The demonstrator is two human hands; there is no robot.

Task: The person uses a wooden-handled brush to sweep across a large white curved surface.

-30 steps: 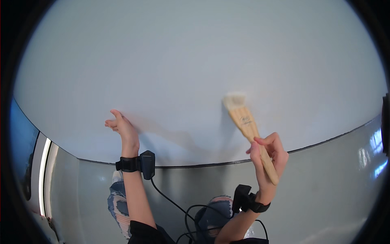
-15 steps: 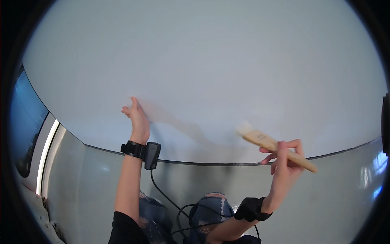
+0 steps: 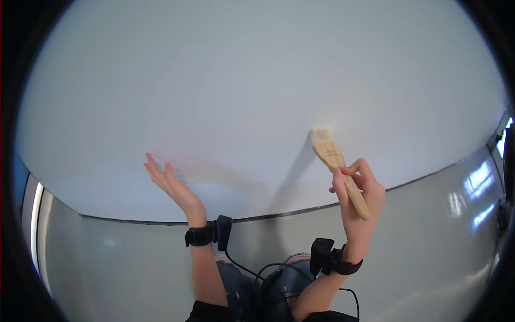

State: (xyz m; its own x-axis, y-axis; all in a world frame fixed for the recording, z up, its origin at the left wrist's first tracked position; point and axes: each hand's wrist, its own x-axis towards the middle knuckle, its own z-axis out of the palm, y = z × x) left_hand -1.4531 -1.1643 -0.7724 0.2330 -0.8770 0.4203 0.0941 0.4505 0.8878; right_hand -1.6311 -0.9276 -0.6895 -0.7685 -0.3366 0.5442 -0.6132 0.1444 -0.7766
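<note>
A flat paintbrush [image 3: 328, 154] with a pale wooden handle and whitish bristles is gripped in my right hand [image 3: 362, 198], thumb and fingers pinched round the handle. Its bristles point up against the pale white board [image 3: 252, 75], and they appear to touch it. My left hand [image 3: 176, 188] holds nothing. Its fingers stretch up and leftward, close to the board; whether they touch it I cannot tell.
Below the board's dark lower edge [image 3: 247, 218] lies a glossy grey-green floor [image 3: 139, 268]. Black devices [image 3: 224, 232] are strapped to both wrists, with a black cable [image 3: 244, 264] looping between them over my jeans. A bright light strip [image 3: 36, 220] stands at the left.
The brush has swung more upright and its bristles have moved up the board. My left hand has lowered and tilted leftward, and the view has shifted slightly.
</note>
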